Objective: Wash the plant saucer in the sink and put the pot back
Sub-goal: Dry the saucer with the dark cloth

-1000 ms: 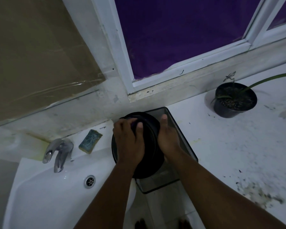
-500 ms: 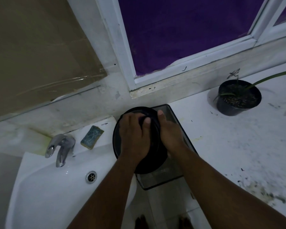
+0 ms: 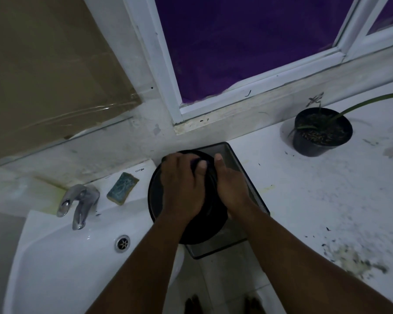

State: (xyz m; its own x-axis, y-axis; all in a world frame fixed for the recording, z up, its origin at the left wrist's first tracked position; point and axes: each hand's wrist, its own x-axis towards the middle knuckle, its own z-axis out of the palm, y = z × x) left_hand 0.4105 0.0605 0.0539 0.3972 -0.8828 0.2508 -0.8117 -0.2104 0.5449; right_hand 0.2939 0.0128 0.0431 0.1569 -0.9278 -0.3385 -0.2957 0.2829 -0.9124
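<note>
- Head view: plant saucer (image 3: 156, 196), black and round, held tilted over a black mesh bin (image 3: 247, 177), just right of the sink (image 3: 61, 257).
- Left hand (image 3: 182, 186) spread across saucer's face, fingers curled onto something purple; right hand (image 3: 233, 189) clamped on its right rim.
- Pot (image 3: 322, 132) stands on the counter, well right of the sink.
- Judgement: saucer looks light, rigid plastic, slippery once wet; grip opposite rims.
</note>
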